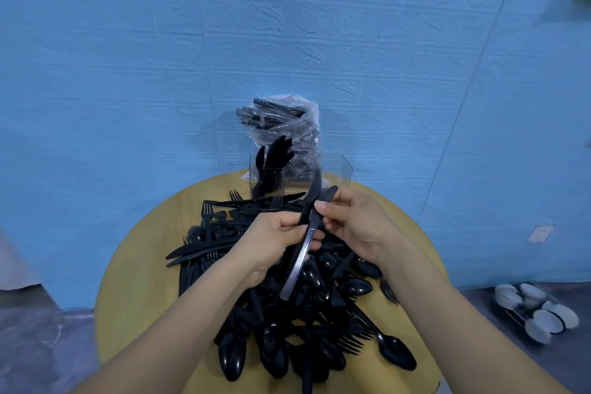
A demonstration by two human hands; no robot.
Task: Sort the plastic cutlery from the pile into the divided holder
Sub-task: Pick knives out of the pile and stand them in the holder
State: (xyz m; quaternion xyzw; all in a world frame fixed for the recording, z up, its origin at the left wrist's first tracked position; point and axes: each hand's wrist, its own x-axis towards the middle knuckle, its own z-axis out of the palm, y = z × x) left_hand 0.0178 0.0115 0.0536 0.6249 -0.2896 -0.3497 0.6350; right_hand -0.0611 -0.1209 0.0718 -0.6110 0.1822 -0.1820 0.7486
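A big pile of black plastic cutlery covers the round yellow table: spoons, forks and knives mixed together. Above the pile, my left hand and my right hand both pinch black plastic knives, blades pointing up and away, handles hanging down. The clear divided holder stands at the table's far edge. Its left compartment holds several black pieces; the right compartment looks empty.
A clear plastic bag with more black cutlery leans against the blue wall behind the holder. On the floor at the right sits a wire rack with white bowls. The table's left side shows bare wood.
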